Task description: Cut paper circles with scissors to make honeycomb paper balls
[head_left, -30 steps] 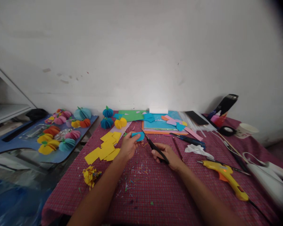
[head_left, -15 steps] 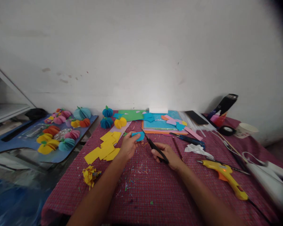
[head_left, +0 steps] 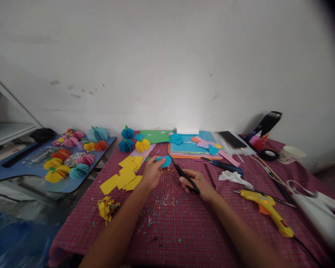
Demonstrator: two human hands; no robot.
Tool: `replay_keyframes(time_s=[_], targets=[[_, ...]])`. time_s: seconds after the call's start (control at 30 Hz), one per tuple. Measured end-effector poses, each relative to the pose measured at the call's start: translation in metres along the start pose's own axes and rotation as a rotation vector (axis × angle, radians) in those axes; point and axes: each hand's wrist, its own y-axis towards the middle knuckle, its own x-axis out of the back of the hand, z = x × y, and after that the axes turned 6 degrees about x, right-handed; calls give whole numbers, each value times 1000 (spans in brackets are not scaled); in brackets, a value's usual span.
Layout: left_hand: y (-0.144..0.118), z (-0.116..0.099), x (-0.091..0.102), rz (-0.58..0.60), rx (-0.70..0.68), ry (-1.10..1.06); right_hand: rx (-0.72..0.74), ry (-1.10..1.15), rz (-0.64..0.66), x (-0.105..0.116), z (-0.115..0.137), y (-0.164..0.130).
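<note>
Blue paper, a small rounded piece (head_left: 164,161), is pinched in the fingers of the person's left hand (head_left: 153,173) just above a table covered in a red checked cloth (head_left: 184,227); the right hand (head_left: 198,184) is closed through the handles of black scissors (head_left: 182,174), whose blades point up and left, their tips at the right edge of the blue piece; how far the blades are parted cannot be told at this size. Both forearms reach in from the near edge of the table, and fine paper trimmings (head_left: 162,208) litter the cloth between them. Just left of the left hand lie yellow paper squares (head_left: 124,176), overlapping; nearer the front left corner sits a crumpled wad of yellow scraps (head_left: 107,208). To the right, well apart from the hands, a yellow glue gun (head_left: 268,210) lies on its side; a crumpled white tissue (head_left: 233,177) rests between it and the right hand, and blue-handled scissors (head_left: 222,165) lie just beyond the tissue. A stack of coloured paper sheets (head_left: 188,148) lies by the wall; finished paper fruit balls (head_left: 72,158) in pink, yellow, orange and teal crowd a blue board (head_left: 22,172) off the table's left side.
</note>
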Motion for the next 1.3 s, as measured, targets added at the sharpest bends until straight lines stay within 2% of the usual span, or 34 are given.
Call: replay_keyframes(time_s=[1.3], targets=[[1,0,2,-6,-7,6,9,-18,22,2,0,-1]])
